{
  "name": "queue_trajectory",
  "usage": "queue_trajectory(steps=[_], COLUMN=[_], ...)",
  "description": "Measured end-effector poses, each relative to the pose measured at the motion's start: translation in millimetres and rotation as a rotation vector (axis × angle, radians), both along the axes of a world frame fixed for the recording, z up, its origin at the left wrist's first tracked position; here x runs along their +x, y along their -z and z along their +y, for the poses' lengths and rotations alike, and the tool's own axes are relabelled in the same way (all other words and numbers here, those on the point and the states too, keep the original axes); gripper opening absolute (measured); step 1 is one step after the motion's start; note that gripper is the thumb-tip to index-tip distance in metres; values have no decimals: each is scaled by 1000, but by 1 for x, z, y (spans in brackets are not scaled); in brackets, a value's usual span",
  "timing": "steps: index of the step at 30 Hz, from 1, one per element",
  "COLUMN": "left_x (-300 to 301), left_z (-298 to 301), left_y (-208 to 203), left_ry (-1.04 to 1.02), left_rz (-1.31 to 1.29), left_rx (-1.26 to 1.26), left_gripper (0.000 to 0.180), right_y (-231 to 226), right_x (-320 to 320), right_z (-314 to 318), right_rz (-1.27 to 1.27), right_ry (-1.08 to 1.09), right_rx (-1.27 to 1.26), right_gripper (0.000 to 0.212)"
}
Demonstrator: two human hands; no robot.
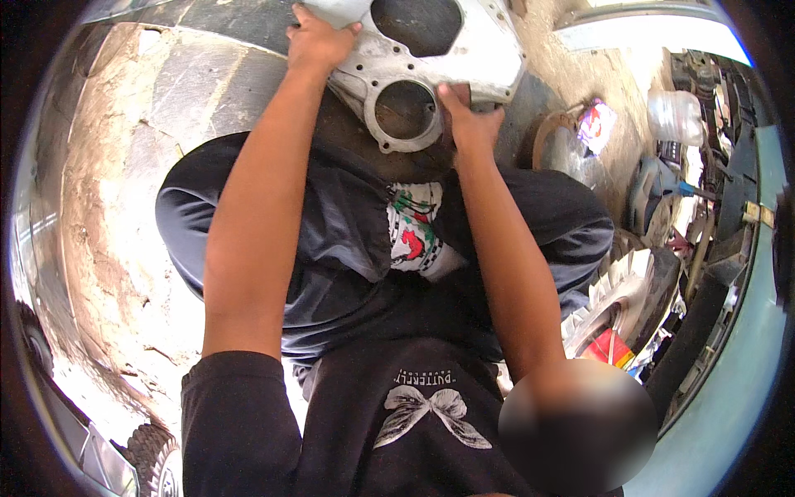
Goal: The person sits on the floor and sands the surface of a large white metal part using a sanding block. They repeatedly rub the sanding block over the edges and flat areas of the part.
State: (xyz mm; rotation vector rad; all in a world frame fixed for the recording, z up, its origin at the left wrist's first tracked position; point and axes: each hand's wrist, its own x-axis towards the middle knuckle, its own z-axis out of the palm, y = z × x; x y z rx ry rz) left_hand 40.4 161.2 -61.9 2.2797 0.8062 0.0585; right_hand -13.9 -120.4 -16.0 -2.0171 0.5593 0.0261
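A pale grey cast metal plate [489, 50] with a large opening, a smaller round ring and several bolt holes lies on the floor in front of my crossed legs. My left hand [321, 41] grips its left edge, the thumb over the top face and the fingers spread along the rim. Beside the round ring, my right hand [470, 124] is closed at the plate's near edge. A flat reddish-brown piece [457, 95] shows between its thumb and fingers; its exact kind is unclear. The fingers' undersides are hidden.
Dark floor tiles [199, 79] and bare, dusty ground extend to the left. At the right are a round metal ring [551, 137], a small colourful packet [596, 126], a clear plastic bottle [675, 116] and a toothed wheel-like part [617, 290]. A tyre [153, 451] stands at the lower left.
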Motion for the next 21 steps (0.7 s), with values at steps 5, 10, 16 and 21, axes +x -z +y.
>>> queue_trajectory(steps=[5,10,16,21], left_x=[-10,-5,-9,-24], left_z=[8,4,2,-15], left_y=[6,0,-7,-52], left_ry=[-26,-27,-44,-35], left_rz=[-55,-1,1,51], left_rx=[-20,-31,-31,-101], left_gripper=[136,137,136,132], right_y=[-4,-9,-10,-12], right_x=[-17,-3,-4,-10], right_z=[6,11,12,12], right_rz=[83,144,138,196], right_ry=[95,57,60,88], right_rx=[-207,-179,-126,-157], right_gripper=[144,159,167,175])
